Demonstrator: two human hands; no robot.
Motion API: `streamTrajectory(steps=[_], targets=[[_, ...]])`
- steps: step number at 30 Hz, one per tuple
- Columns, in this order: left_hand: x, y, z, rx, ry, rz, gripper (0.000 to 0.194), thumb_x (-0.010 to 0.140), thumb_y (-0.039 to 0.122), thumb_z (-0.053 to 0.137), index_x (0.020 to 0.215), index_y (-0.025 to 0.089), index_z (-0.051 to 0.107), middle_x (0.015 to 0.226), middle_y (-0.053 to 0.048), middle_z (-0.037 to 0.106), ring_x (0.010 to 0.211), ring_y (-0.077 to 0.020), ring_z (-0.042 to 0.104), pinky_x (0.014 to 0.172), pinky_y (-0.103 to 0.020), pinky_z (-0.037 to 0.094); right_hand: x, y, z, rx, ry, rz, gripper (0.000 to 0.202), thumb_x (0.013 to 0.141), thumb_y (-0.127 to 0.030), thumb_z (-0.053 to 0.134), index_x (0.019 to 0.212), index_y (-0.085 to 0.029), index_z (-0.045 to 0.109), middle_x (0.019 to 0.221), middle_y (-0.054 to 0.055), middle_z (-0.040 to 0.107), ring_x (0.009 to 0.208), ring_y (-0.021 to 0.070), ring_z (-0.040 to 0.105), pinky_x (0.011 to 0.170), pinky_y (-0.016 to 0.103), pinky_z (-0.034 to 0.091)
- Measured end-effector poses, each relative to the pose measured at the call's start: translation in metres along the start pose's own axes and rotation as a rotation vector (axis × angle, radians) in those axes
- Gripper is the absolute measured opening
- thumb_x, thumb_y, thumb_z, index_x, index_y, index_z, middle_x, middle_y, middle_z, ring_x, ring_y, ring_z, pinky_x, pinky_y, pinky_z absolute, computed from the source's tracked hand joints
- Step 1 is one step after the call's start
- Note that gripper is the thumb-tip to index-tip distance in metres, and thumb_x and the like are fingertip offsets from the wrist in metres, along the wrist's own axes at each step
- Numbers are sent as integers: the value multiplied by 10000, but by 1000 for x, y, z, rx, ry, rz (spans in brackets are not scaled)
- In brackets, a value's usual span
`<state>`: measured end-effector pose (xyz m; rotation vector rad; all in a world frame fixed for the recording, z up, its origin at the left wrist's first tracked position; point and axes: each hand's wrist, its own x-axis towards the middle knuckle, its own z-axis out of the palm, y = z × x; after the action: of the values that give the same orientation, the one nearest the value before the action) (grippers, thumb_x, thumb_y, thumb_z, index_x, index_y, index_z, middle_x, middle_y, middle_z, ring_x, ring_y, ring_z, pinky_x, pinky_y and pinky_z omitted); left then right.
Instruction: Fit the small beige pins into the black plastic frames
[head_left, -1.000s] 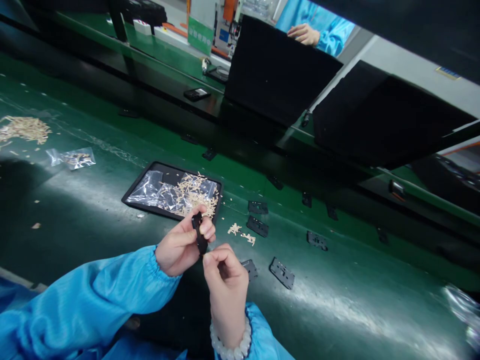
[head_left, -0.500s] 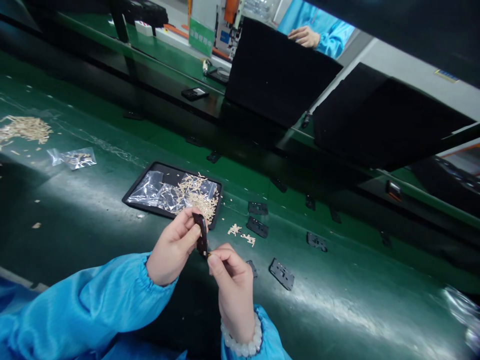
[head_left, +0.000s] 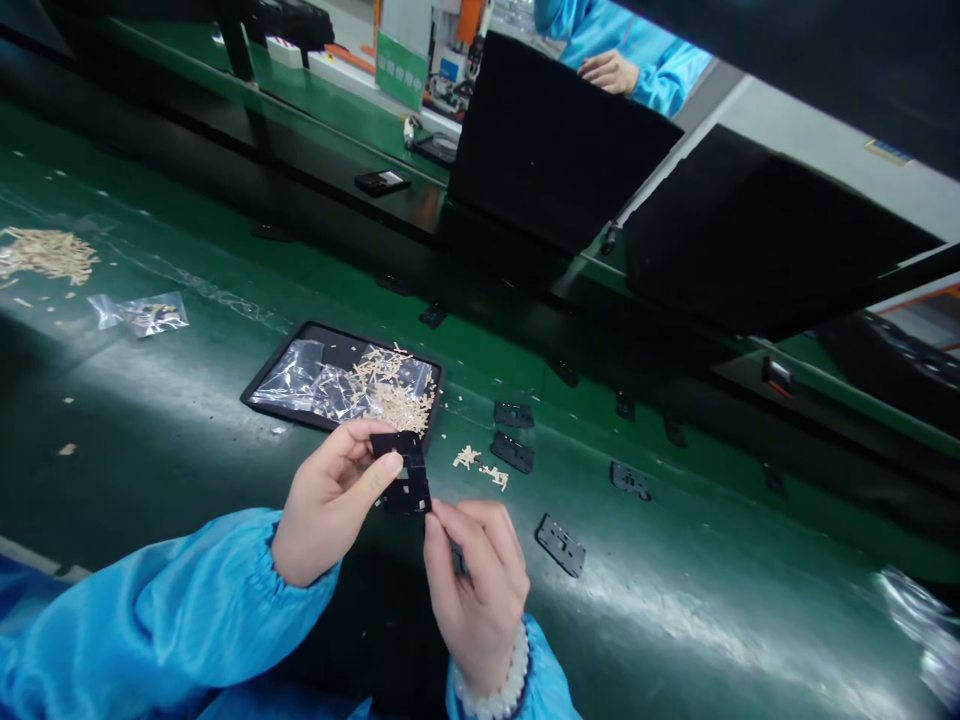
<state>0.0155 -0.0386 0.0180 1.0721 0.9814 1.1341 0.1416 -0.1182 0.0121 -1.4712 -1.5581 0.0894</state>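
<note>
- Black and pierced with small openings, the flat part (head_left: 411, 482) is held up in the head view, tilted, above the near side of the green table (head_left: 187, 440).
- By the left hand (head_left: 322, 500) it is gripped, the thumb pressed across its face and the fingers curled behind its upper left side.
- At its lower right corner it is met by the right hand (head_left: 480, 575), thumb and index finger pinched together; whether something tiny is held between them cannot be told.
- Just beyond the hands, the black tray (head_left: 289, 414) is seen, with clear plastic bags (head_left: 296, 375) and loose beige pieces (head_left: 401, 405) heaped inside.
- To the right of the tray, a small beige cluster (head_left: 466, 457) is scattered on the green surface, and near it two black plates (head_left: 513, 452) are laid; another plate (head_left: 561, 545) is seen closer in, and one more (head_left: 631, 481) farther right.
- Over at the far left, a beige pile (head_left: 49, 255) is spread, with a clear bag (head_left: 156, 313) set near it.
- Up top, the edge of a dark panel (head_left: 555, 150) is touched by another person's hand (head_left: 609, 72), blue-sleeved.
</note>
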Motion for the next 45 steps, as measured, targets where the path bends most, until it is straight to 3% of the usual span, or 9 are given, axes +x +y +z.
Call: streamTrajectory(steps=[6,12,14,17,21,25,30,36,45], targets=[[-4,9,2,54,58,8,174,727,199,674,880,187,591,690,30,667,622,-85,609,565,-140,492,5,-2,-3,-125,-3,-134,232,792,-44,569,982,-165,625,728,41,605,656,148,549,597,306,459],[-4,4,0,-8,64,-4,195,705,182,699,879,192,610,675,36,656,611,-78,601,563,-132,492,5,-6,-6,-186,-46,-224,247,760,-19,591,986,-116,616,713,66,617,651,170,550,586,322,453],[0,2,-1,-88,25,-91,237,682,214,726,889,182,614,679,24,655,586,-90,598,528,-153,500,6,-4,-11,-112,-82,-210,236,752,-23,598,960,-133,623,722,58,609,653,166,546,592,321,453],[9,1,-2,-254,-46,-316,321,629,249,771,901,158,625,643,17,641,512,-103,584,443,-186,504,11,3,-18,75,-107,-55,212,775,-33,574,921,-177,627,771,37,584,684,147,556,615,296,464],[17,-3,0,-410,-61,-569,300,614,118,766,892,130,653,632,2,663,484,-95,606,446,-172,519,21,14,-20,265,-195,39,282,834,-46,517,1026,-219,630,895,45,570,835,145,574,720,277,483],[18,-10,3,-474,-110,-726,200,681,38,685,866,111,665,622,-19,671,443,-95,612,396,-152,498,31,18,-11,412,-311,65,305,852,-93,526,1093,-244,634,944,47,557,897,147,561,789,282,477],[16,-13,8,-492,-109,-859,126,729,15,626,801,114,653,548,7,630,392,-82,588,359,-136,483,37,21,-4,597,-344,216,176,845,-168,567,945,-234,695,823,23,574,798,133,575,732,262,489],[15,-11,12,-514,-97,-890,114,738,4,615,771,109,642,544,3,627,407,-81,597,369,-125,491,36,22,-3,595,-301,285,145,816,-193,592,897,-219,708,798,25,591,769,139,585,699,276,500],[14,-16,13,-495,-59,-867,105,722,24,651,763,119,639,571,7,629,440,-76,606,409,-121,499,30,14,-1,366,-217,154,177,812,-113,559,924,-191,671,813,30,579,767,129,581,671,252,504]])
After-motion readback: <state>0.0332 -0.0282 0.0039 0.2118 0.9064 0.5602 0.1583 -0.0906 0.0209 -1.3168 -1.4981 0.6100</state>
